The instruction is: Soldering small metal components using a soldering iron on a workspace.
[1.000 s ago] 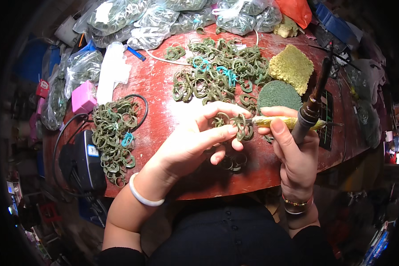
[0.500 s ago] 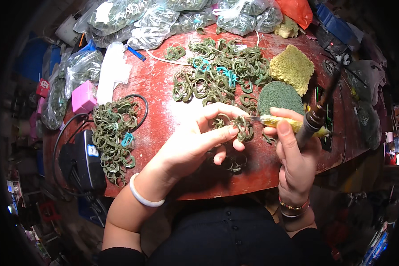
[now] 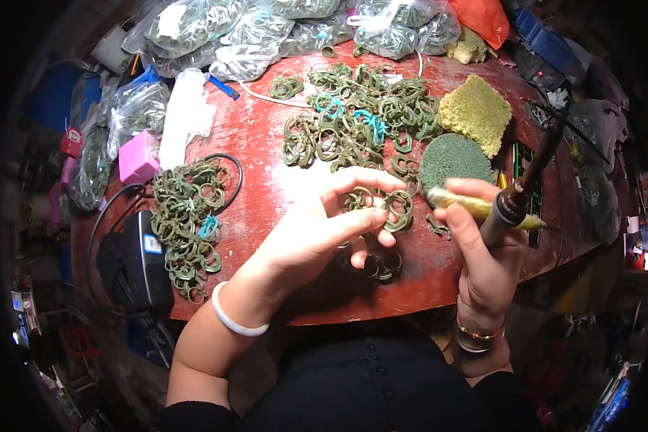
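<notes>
My left hand [image 3: 317,230] pinches a small cluster of dark green rings [image 3: 397,211] between thumb and fingers, above the front of the table. Several more rings hang by the fingers, partly hidden. In my right hand [image 3: 486,270] are two tools: a slim tool with a yellow wrapped handle [image 3: 475,207], held in the fingers, and a dark pen-shaped iron [image 3: 510,204] slanting up to the right. The yellow tool's front end is apart from the cluster. Below the left fingers lie more rings [image 3: 387,266] in shadow on the red table [image 3: 259,137].
A large heap of green rings [image 3: 367,108] covers the back middle; another heap [image 3: 187,230] is at left beside a black box [image 3: 145,259] with cables. A yellow sponge [image 3: 475,111] and a round green pad [image 3: 457,164] lie at right. Filled plastic bags [image 3: 252,43] line the back edge.
My right hand has drawn slightly right, taking the yellow tool's tip away from the ring cluster. The cluster has turned a little in my left fingers.
</notes>
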A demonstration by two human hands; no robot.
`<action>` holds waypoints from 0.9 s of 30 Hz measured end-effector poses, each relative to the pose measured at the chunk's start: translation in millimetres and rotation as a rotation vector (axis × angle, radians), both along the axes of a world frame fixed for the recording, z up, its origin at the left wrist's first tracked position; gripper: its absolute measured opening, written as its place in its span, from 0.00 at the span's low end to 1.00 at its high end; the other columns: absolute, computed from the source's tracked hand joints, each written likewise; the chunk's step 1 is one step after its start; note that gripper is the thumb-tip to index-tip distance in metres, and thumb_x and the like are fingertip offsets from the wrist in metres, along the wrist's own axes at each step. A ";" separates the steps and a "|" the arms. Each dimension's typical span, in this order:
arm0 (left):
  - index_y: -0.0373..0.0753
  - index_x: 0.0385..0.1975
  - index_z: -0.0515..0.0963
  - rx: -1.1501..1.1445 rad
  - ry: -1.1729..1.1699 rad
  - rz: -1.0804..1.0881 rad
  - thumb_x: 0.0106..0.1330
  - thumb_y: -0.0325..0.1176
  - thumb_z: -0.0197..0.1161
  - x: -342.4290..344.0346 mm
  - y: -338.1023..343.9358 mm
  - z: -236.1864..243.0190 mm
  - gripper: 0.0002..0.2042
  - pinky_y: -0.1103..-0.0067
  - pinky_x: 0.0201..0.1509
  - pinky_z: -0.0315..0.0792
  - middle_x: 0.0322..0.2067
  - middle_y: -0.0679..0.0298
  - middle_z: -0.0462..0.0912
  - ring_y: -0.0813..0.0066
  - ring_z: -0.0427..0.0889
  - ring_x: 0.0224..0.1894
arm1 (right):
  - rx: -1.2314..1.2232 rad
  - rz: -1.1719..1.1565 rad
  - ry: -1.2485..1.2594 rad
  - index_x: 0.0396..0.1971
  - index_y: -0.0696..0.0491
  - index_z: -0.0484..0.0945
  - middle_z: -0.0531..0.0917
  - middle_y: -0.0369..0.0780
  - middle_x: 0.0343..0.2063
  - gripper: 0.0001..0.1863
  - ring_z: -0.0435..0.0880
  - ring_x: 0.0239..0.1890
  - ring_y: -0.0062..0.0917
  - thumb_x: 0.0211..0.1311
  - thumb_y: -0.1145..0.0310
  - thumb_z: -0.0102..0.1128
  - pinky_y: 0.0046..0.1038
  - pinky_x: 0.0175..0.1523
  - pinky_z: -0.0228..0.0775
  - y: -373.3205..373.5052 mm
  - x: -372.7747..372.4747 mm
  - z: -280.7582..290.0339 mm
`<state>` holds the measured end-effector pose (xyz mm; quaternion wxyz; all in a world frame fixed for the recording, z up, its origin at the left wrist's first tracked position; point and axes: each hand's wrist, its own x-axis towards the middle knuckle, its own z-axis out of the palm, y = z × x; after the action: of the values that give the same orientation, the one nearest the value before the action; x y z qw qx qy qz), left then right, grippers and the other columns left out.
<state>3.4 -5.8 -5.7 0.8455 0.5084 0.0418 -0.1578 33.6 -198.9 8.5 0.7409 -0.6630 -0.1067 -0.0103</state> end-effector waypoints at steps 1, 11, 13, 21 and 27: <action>0.34 0.52 0.71 0.003 -0.008 -0.009 0.64 0.24 0.58 0.4 -0.9 2.0 0.16 0.88 0.19 0.70 0.35 0.62 0.77 0.78 0.81 0.32 | -0.044 0.087 -0.020 0.43 0.62 0.78 0.83 0.40 0.36 0.12 0.81 0.36 0.18 0.58 0.81 0.60 0.18 0.43 0.71 -3.1 1.6 0.0; 0.36 0.54 0.70 -0.049 0.008 -0.049 0.65 0.26 0.57 0.8 2.5 1.1 0.18 0.87 0.26 0.74 0.35 0.64 0.78 0.80 0.80 0.34 | -0.072 -0.055 0.022 0.40 0.62 0.80 0.84 0.39 0.33 0.10 0.82 0.33 0.18 0.58 0.82 0.60 0.18 0.40 0.74 -5.4 -0.9 6.7; 0.36 0.55 0.69 -0.067 0.001 -0.037 0.65 0.26 0.57 0.0 3.3 0.4 0.18 0.88 0.27 0.74 0.35 0.64 0.78 0.81 0.80 0.35 | -0.055 -0.035 -0.003 0.39 0.62 0.80 0.84 0.39 0.33 0.09 0.82 0.33 0.18 0.57 0.83 0.60 0.18 0.40 0.74 -2.9 -1.9 5.8; 0.35 0.55 0.69 -0.067 -0.011 -0.006 0.64 0.26 0.59 0.0 3.3 0.1 0.19 0.88 0.27 0.75 0.36 0.63 0.78 0.78 0.82 0.37 | -0.128 -0.053 0.107 0.40 0.62 0.79 0.84 0.39 0.29 0.09 0.81 0.29 0.18 0.59 0.81 0.59 0.19 0.39 0.71 -7.1 -8.1 5.6; 0.34 0.54 0.71 0.041 -0.006 0.035 0.62 0.24 0.62 -1.2 -5.9 4.3 0.19 0.89 0.23 0.73 0.39 0.62 0.76 0.77 0.82 0.36 | -0.113 -0.054 -0.063 0.45 0.61 0.75 0.82 0.39 0.35 0.14 0.81 0.34 0.18 0.58 0.83 0.59 0.19 0.43 0.71 -4.7 -2.4 -13.4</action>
<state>2.1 -11.7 -1.4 0.8378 0.5251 0.0513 -0.1405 31.3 -203.5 -4.9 0.6981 -0.7057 -0.1126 -0.0451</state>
